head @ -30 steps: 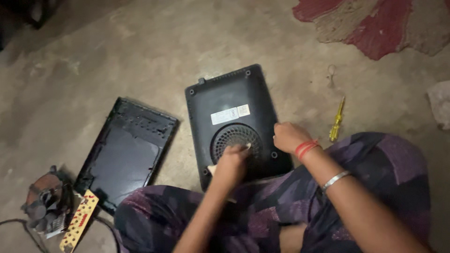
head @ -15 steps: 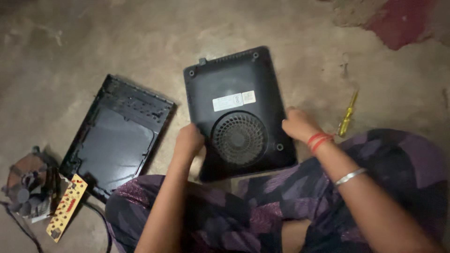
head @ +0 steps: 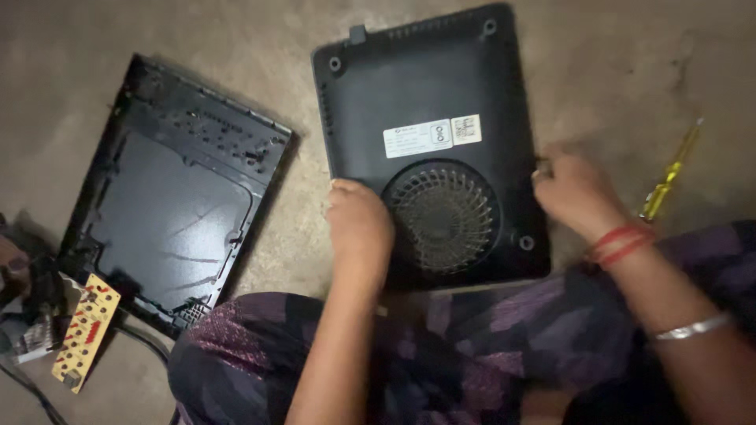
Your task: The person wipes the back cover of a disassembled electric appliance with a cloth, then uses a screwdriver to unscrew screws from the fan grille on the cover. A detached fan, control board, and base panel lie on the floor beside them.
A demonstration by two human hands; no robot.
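Observation:
A black cooktop base (head: pixel 429 94) lies upside down on the floor, with a round fan grille (head: pixel 442 216) and a white label showing. My left hand (head: pixel 358 220) grips its left edge beside the grille, fingers curled. My right hand (head: pixel 573 187) holds its right edge, a little blurred, with red thread and a silver bangle on the wrist. My patterned purple clothing covers the lower part of the view.
A black top panel (head: pixel 169 197) lies to the left, inner side up. A yellow circuit board (head: pixel 85 330) with cables and parts lies at the lower left. A yellow-handled screwdriver (head: pixel 669 173) rests on the concrete floor at the right.
The view has moved closer to the base. My left hand has shifted from the fan grille to the base's left edge, and my right hand stays at the right edge.

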